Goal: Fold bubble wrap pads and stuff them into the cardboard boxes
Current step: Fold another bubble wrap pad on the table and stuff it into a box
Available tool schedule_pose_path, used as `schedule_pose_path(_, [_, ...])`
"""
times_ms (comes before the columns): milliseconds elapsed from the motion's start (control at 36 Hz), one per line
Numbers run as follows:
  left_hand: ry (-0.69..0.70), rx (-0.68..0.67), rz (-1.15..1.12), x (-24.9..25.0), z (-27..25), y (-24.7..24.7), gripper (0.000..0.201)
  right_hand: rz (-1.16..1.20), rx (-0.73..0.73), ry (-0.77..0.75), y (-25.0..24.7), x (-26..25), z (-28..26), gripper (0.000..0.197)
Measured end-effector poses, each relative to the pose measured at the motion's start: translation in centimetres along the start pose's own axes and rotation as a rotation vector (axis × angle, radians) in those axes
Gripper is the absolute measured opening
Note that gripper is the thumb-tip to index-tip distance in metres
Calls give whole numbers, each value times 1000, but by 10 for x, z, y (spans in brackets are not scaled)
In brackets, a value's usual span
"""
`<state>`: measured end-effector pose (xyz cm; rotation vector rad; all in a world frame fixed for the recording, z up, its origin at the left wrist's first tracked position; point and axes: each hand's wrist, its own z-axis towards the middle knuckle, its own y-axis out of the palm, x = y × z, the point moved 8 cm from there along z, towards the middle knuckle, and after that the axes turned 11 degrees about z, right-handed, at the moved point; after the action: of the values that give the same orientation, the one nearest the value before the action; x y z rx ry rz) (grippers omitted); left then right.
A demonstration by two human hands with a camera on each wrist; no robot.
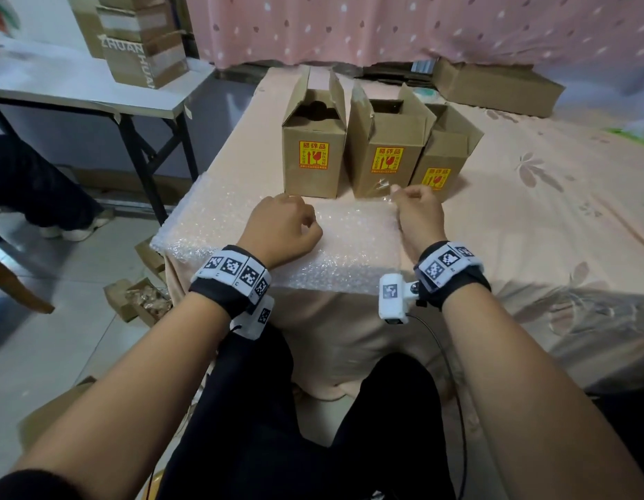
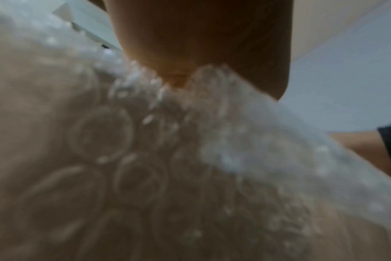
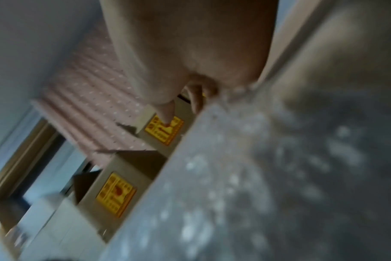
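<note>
A clear bubble wrap pad lies flat on the peach cloth-covered table, just before three open cardboard boxes with yellow stickers. My left hand sits on the pad with fingers curled at its far edge and seems to grip it; the left wrist view shows bubble wrap gathered up against the hand. My right hand pinches the pad's far right corner, lifted slightly in front of the middle box. In the right wrist view the pad runs from the hand past two boxes.
A white folding table with stacked cartons stands at the left. A flat carton lies behind the boxes under a pink curtain. Another person's leg and a small open carton are on the floor at left.
</note>
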<state>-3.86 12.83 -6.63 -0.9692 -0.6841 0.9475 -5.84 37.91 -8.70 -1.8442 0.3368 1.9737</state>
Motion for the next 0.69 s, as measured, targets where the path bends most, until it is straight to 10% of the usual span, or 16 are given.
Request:
schedule_pose_path(167, [62, 68, 129, 28, -10, 3, 46, -523, -70, -445, 18, -52, -37, 28])
schedule_pose_path(361, [84, -55, 190, 45, -24, 31, 56, -936, -340, -593, 77, -9, -92, 41])
schedule_pose_path(694, [-31, -167, 238, 37, -19, 35, 76, -1032, -313, -447, 66, 4, -82, 57])
